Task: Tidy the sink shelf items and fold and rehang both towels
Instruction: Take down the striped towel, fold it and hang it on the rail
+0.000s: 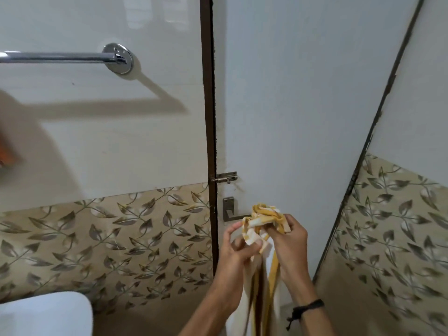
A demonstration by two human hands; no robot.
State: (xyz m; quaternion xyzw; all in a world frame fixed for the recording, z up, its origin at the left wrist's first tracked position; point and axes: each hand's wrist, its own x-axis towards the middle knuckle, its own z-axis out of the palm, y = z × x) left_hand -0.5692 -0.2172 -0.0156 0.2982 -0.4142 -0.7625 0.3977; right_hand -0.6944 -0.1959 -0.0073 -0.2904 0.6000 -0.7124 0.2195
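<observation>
A white towel with yellow stripes (263, 220) is bunched up between both hands in front of the door, and its lower part hangs down between my forearms. My left hand (238, 248) grips the bunched cloth from the left. My right hand (289, 241) pinches it from the right; a dark band is on that wrist. A chrome towel bar (60, 57) is mounted on the white tiled wall at upper left, bare where it shows. A blurred orange patch (6, 151) sits at the left edge; I cannot tell what it is.
A white door (303, 93) with a dark frame (209, 117) stands straight ahead, with a sliding bolt (224, 178) and a lever handle (232, 212) just behind the towel. Leaf-patterned tiles (109, 238) line the lower walls. A white toilet tank lid (46, 314) is at bottom left.
</observation>
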